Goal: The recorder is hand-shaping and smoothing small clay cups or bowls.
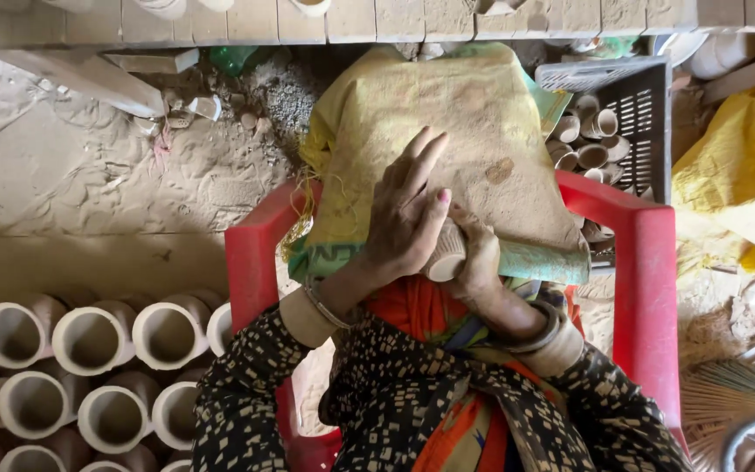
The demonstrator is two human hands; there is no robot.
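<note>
While the person is sitting on a red plastic chair (648, 288), both sleeves of a dark patterned garment (377, 402) are filling the near edge at 6 o'clock, with orange cloth (417, 310) showing between them. Just beyond, the left hand (408, 210) is lying palm down, fingers stretched flat and slightly spread, pressing on a small pale unfired clay cup (447, 253); a metal bangle (325, 301) is circling its wrist. The right hand (478, 253) is curling its fingers around the same cup from the 3 o'clock side, gripping it. The cup is lying on its side between the two hands, mouth facing the viewer, against the near edge of a dusty yellow woven sack (447, 122) that is draping over the person's lap.

At 8 o'clock, rows of pale clay cups (89, 341) are lying on their sides on the sandy ground (80, 175), mouths toward the viewer. At 4 o'clock a straw broom (731, 389) is fanning out. At 1 o'clock a dark plastic crate (648, 114) is holding more small clay cups. At 3 o'clock yellow sacking (744, 166) is bunching up. At 12 o'clock a ledge of pale bricks (351, 19) is running across the far edge.
</note>
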